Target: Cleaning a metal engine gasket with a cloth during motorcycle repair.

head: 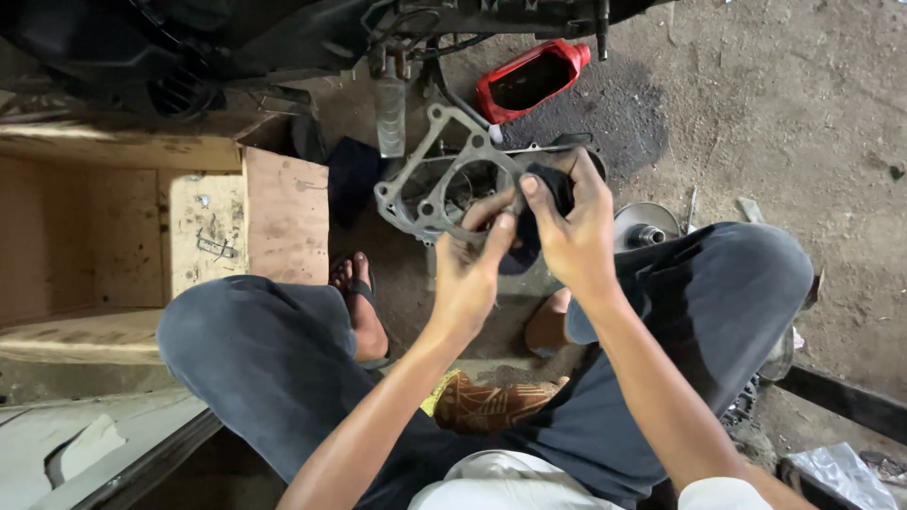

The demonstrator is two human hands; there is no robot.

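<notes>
My left hand (470, 263) grips the lower right edge of a grey metal gasket-shaped engine part (430, 179), a flat frame with a large round opening and bolt lugs, held up in front of me. Pressed against the same edge of the part is a dark cloth (548, 189), pinched in my right hand (570, 227). Both hands meet at the part's right side, above my knees.
A red bottle (529, 77) with its side cut open lies on the dirt floor beyond. An open cardboard box (203, 203) sits at left. A round metal piece (644, 227) rests by my right knee. Dark motorcycle parts (236, 38) overhang the top.
</notes>
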